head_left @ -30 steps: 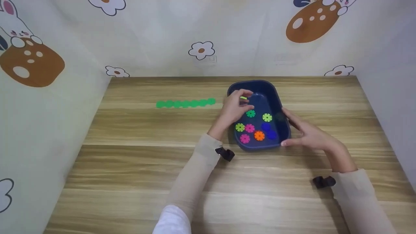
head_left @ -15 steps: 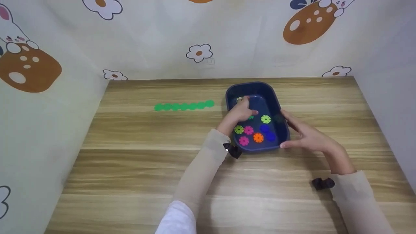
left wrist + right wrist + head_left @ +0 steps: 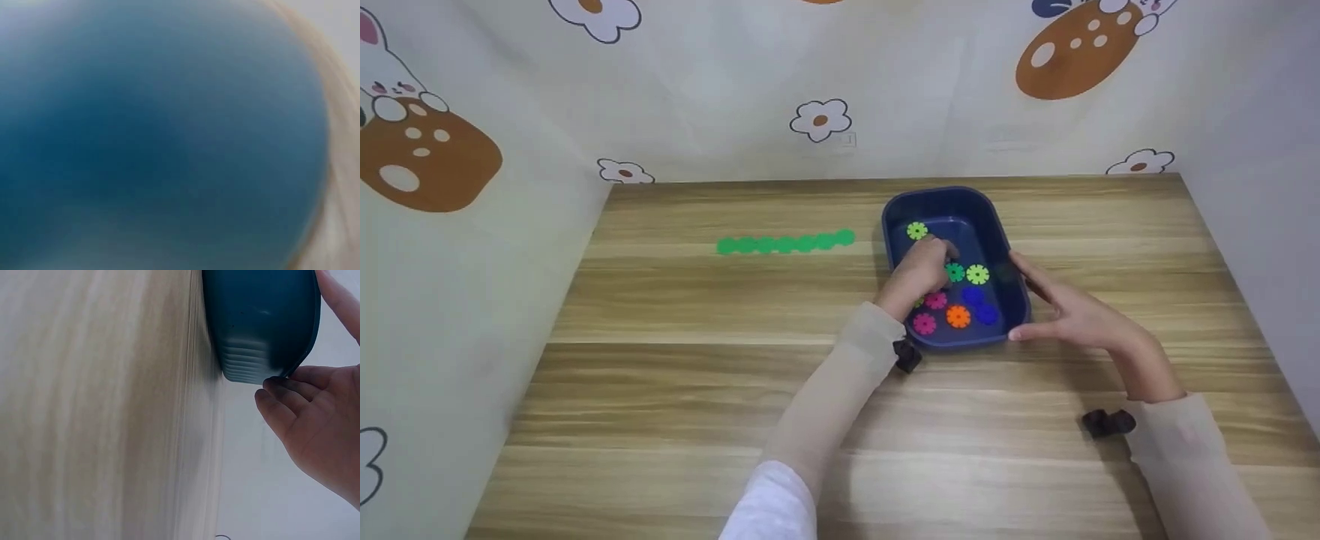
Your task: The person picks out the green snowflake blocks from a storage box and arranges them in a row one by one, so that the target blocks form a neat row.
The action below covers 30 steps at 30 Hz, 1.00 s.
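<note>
My left hand [image 3: 921, 268] reaches into the dark blue plastic bin [image 3: 964, 343] in the head view, its fingers bent down beside a green notched disc [image 3: 955, 272]. I cannot tell whether those partly hidden fingers pinch the disc. A yellow-green disc [image 3: 977, 274] lies right beside the green one. My right hand [image 3: 1072, 315] holds the bin's near right corner, thumb at the near edge and fingers along the right wall. In the right wrist view, the right fingertips [image 3: 273, 405] meet the bin's rim. The left wrist view is a blue blur.
A row of joined green discs [image 3: 786, 244] lies left of the bin on the wooden table [image 3: 675, 405]. Inside the bin are pink [image 3: 924, 324], orange [image 3: 958, 316] and blue discs [image 3: 985, 313], plus a yellow-green disc [image 3: 917, 230] near the far end. A patterned wall covering stands behind.
My left hand has moved from the bin's far left down and right, and its fingers have bent. The green disc has shifted right, beside a yellow-green one. My right hand stays on the bin.
</note>
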Tool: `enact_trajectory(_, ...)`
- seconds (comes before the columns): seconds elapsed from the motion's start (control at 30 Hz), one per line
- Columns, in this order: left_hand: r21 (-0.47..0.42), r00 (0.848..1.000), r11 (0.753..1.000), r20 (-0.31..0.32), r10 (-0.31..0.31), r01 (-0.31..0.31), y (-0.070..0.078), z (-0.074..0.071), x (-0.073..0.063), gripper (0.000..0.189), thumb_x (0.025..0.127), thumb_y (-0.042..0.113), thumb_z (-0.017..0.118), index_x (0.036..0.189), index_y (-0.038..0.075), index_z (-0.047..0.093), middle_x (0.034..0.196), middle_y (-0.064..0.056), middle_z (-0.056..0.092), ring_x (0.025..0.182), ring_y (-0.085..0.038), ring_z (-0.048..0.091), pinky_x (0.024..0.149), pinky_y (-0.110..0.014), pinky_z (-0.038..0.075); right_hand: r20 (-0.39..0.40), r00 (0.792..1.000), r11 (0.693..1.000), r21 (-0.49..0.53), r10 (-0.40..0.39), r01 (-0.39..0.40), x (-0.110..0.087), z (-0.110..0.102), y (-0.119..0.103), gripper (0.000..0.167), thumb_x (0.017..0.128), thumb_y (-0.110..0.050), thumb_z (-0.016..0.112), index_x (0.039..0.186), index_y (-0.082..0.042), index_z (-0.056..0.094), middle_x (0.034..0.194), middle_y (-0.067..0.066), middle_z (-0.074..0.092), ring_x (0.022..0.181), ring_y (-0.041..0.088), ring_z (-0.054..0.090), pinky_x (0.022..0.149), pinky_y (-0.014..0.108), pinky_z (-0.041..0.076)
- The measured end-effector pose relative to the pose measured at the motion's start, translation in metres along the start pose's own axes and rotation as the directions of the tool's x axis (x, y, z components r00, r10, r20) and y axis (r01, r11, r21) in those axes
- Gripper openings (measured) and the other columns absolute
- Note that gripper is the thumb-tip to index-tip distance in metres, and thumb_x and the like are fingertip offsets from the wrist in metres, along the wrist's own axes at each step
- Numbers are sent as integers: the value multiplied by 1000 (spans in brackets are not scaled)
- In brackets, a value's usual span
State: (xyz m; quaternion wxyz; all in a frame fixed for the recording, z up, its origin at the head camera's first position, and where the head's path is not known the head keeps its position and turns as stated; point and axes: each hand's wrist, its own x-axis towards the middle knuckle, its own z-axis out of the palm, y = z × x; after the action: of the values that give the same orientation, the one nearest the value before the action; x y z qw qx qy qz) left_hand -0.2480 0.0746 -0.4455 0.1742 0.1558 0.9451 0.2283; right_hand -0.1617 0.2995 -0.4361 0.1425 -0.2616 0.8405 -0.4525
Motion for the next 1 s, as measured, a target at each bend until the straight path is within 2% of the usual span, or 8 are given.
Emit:
enact_trajectory(0.07, 24, 1000, 1000, -4, 5, -5, 1, 1, 0, 39, 82, 7, 77, 118, 16, 68, 121, -2, 57, 111, -14, 51, 95, -22, 41, 1, 1000, 1000, 3, -3, 3, 0, 0, 1, 104, 78, -14, 82, 156, -13, 13, 160, 10, 11, 143, 30, 15, 112, 24, 21)
enact_trajectory(0.13, 42, 1000, 999, -8, 11, -11, 2, 2, -1, 35, 82, 6, 76, 114, 16, 69, 120, -1, 57, 109, -14, 52, 94, -22, 43, -1, 1000, 1000, 5, -9, 9, -1, 1, 1, 104, 78, -14, 82, 155, -12, 13, 160, 11, 11, 143, 31, 15, 112, 23, 20)
enact_trajectory(0.27, 61, 999, 997, -22, 44, -42, 3, 2, -1, 29, 83, 8, 75, 110, 15, 69, 114, -1, 59, 102, -14, 54, 89, -23, 45, -5, 1000, 1000, 9, -2, 2, -1, 1, 1, 104, 78, -15, 82, 155, -12, 12, 160, 12, 10, 143, 32, 14, 113, 35, 19)
enact_trajectory(0.53, -62, 992, 991, -53, 113, -116, 1, 2, -1, 14, 85, 14, 74, 98, 15, 68, 88, 6, 64, 81, -8, 58, 73, -20, 47, -5, 1000, 1000, -12, 24, -24, -1, 1, 0, 103, 79, -17, 81, 156, -12, 11, 160, 12, 9, 142, 35, 15, 112, 47, 18)
enact_trajectory(0.67, 44, 982, 982, 28, 185, -186, 2, 4, -1, 28, 83, 25, 78, 109, 17, 68, 102, 4, 59, 91, -10, 54, 82, -21, 45, -7, 999, 999, -20, 33, -33, -1, 1, -1, 102, 80, -18, 81, 156, -13, 12, 159, 12, 11, 142, 34, 17, 111, 51, 19)
enact_trajectory(0.77, 132, 964, 957, 104, 244, -256, 2, 6, -3, 37, 84, 29, 77, 117, 19, 65, 111, 1, 53, 98, -13, 50, 89, -23, 43, -1, 999, 999, -21, 36, -36, -1, 0, 0, 101, 81, -18, 80, 156, -15, 13, 160, 10, 11, 143, 33, 17, 111, 51, 20)
enact_trajectory(0.87, 148, 952, 944, 139, 274, -294, 2, 6, -4, 34, 86, 27, 76, 117, 21, 65, 112, 2, 52, 99, -13, 50, 91, -23, 43, 3, 999, 999, -19, 38, -38, -1, 0, 0, 101, 81, -17, 80, 156, -16, 12, 160, 9, 11, 143, 33, 17, 111, 49, 20)
enact_trajectory(1.0, 126, 943, 940, 152, 296, -315, 3, 6, -3, 29, 86, 25, 75, 113, 20, 65, 110, 3, 52, 97, -12, 50, 89, -22, 43, -2, 1000, 1000, -7, 19, -19, 0, 0, 1, 102, 80, -14, 81, 156, -15, 13, 160, 9, 11, 143, 32, 17, 112, 47, 20)
